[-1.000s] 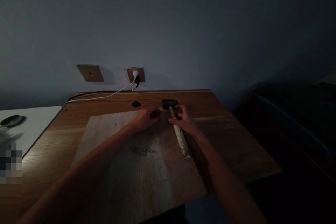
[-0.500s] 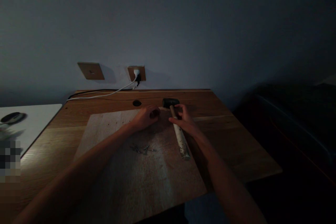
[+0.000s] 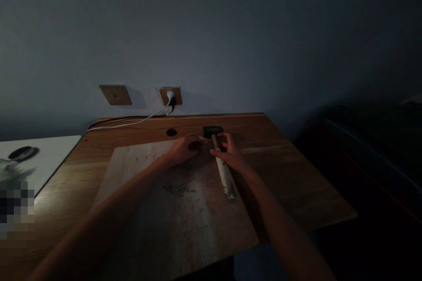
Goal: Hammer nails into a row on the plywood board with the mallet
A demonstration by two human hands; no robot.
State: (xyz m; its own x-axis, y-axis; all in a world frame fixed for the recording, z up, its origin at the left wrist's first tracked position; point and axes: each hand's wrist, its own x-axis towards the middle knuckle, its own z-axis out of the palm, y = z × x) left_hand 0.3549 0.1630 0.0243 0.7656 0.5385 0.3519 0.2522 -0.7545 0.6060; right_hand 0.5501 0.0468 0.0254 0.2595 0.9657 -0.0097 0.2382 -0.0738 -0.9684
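A hammer (image 3: pixel 225 178) with a dark block-shaped head and a worn pale wooden handle lies along the right side of a thin wooden board (image 3: pixel 211 237). My right hand (image 3: pixel 232 151) is at the upper handle, thumb over it and fingers curled near the head, closed loosely on it. At the board's far edge my left hand (image 3: pixel 185 148) rests with thumb and fingers curled together. Whatever is between those fingertips is too dark and small to make out. Several loose nails (image 3: pixel 186 189) lie mid-board, and a row of small dark marks (image 3: pixel 146 156) runs along its far left.
The board lies on a wooden desk (image 3: pixel 313 193) against a wall. A dark round hole (image 3: pixel 171 132) is near the desk's back. Plugged into the wall socket (image 3: pixel 176 96) are white and black cables (image 3: pixel 132 124). On the left stands a white surface (image 3: pixel 62 149) with a dark round object.
The view has tilted and shifted slightly. Both hands stay in nearly the same places, the right one still at the hammer handle, the left still curled at the board's far edge.
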